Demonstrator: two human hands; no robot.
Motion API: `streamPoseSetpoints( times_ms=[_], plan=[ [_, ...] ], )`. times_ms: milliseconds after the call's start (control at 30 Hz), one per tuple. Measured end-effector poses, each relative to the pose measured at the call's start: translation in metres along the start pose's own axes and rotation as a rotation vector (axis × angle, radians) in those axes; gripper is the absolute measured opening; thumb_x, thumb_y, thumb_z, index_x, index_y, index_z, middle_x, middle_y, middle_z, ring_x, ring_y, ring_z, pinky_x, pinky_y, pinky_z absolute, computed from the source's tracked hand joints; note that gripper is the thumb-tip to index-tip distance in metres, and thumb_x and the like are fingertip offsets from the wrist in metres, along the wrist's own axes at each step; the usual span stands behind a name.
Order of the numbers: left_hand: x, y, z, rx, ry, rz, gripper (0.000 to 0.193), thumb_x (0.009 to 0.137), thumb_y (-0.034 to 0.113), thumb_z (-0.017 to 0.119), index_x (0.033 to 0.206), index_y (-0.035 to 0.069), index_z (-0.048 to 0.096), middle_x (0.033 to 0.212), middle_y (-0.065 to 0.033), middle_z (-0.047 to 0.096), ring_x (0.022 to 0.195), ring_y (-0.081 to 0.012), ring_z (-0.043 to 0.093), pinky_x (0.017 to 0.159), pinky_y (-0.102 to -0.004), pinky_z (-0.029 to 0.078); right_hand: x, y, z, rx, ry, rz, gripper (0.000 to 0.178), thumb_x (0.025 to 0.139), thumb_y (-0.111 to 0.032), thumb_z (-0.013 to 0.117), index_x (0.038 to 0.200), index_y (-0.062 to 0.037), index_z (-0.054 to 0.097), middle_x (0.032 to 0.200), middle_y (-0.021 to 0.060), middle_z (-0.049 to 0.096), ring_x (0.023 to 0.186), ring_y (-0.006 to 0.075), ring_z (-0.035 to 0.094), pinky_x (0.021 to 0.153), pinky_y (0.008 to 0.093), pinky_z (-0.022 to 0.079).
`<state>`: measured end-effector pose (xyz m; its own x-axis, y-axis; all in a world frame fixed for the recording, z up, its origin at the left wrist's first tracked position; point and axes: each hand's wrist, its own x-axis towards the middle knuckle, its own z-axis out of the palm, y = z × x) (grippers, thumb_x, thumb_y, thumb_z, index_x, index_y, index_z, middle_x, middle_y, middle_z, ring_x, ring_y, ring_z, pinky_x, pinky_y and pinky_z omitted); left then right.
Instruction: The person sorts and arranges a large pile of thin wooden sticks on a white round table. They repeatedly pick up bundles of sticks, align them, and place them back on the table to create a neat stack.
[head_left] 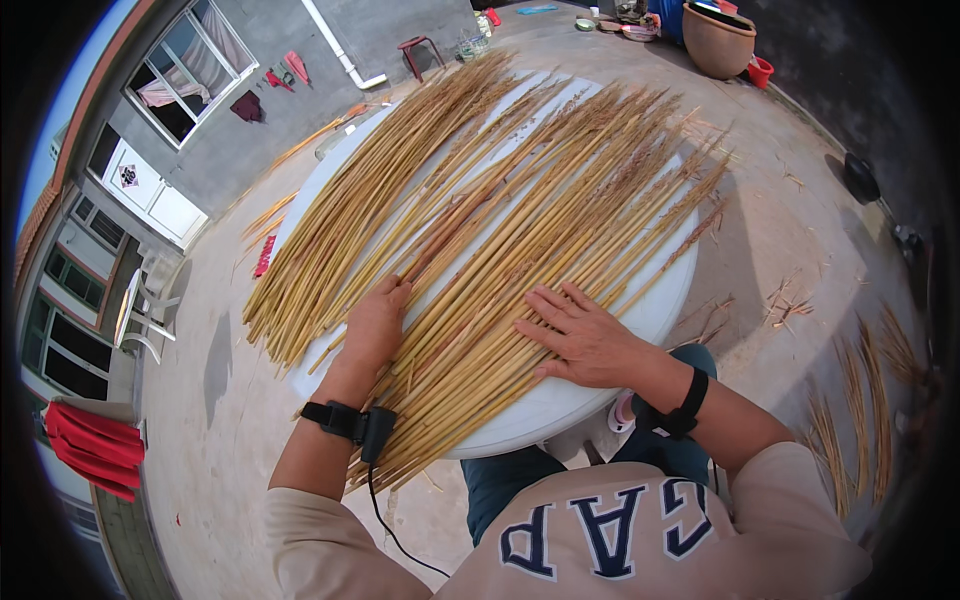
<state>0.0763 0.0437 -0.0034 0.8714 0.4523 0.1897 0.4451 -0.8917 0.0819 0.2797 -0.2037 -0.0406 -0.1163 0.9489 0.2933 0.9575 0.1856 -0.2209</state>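
While your right hand lies spread on the stalks, pushing too hard could roll some off the surface; whether your left hand grips, I cannot tell.

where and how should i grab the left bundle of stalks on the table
Probably around the bare lower stems of the left bundle, coming from the near left side with the left hand. There the stems lie packed side by side, their ends near the left rim of the white table; the far ends are loose, feathery heads, likely a weaker hold.
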Motion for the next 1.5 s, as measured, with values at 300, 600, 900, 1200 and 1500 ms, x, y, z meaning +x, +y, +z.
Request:
streamPoseSetpoints(
  times_ms=[300,600,900,1200,1500],
  plan=[
    [0.003,-0.034,-0.003,-0.233,0.242,-0.243,0.027,0.071,0.0,0.063,0.098,0.007,0.063,0.091,-0.0122,0.062,0.084,-0.0319,0.06,0.073,-0.0391,0.048,0.001,0.002,-0.001,-0.004,0.044,-0.032,0.061,0.087,-0.05,0.046,0.132,-0.0093,0.043,0.138,0.0209,0.036,0.132,0.0338,0.027,0.109,0.0485,0.015],
    [0.009,0.011,-0.004,0.117,0.082,-0.001,0.011,0.068,0.014,0.071,0.073,0.007,0.063,0.077,-0.0085,0.063,0.078,-0.0276,0.058,0.068,-0.0393,0.048,0.0,0.002,0.002,-0.001,0.049,-0.028,0.061,0.087,-0.049,0.047,0.133,-0.0096,0.042,0.138,0.0207,0.036,0.133,0.0333,0.027,0.11,0.0482,0.015],
    [0.012,-0.008,0.005,0.03,0.127,-0.084,0.011,0.079,0.013,0.061,0.082,0.003,0.058,0.074,-0.0138,0.062,0.074,-0.0326,0.057,0.068,-0.041,0.047,-0.001,0.001,0.0,0.011,0.052,-0.027,0.061,0.087,-0.049,0.046,0.133,-0.0092,0.042,0.138,0.021,0.036,0.133,0.0331,0.026,0.11,0.0476,0.015],
    [-0.012,-0.003,-0.07,-1.16,-0.095,-0.498,0.008,0.089,0.011,0.051,0.086,0.005,0.055,0.066,-0.0048,0.057,0.047,-0.0055,0.037,0.043,-0.0188,0.027,-0.002,0.003,0.004,0.041,0.064,-0.021,0.064,0.087,-0.051,0.045,0.133,-0.0069,0.04,0.139,0.0221,0.034,0.133,0.0337,0.026,0.11,0.0466,0.014],
    [-0.052,0.074,-0.049,-1.233,-0.155,-0.392,0.009,0.09,0.012,0.051,0.089,0.004,0.054,0.069,-0.0026,0.057,0.05,-0.0034,0.04,0.044,-0.0177,0.029,-0.004,0.009,0.009,0.154,0.195,0.006,0.066,0.087,-0.051,0.047,0.133,-0.0032,0.04,0.137,0.0235,0.036,0.131,0.0351,0.029,0.109,0.042,0.02]
  ],
)
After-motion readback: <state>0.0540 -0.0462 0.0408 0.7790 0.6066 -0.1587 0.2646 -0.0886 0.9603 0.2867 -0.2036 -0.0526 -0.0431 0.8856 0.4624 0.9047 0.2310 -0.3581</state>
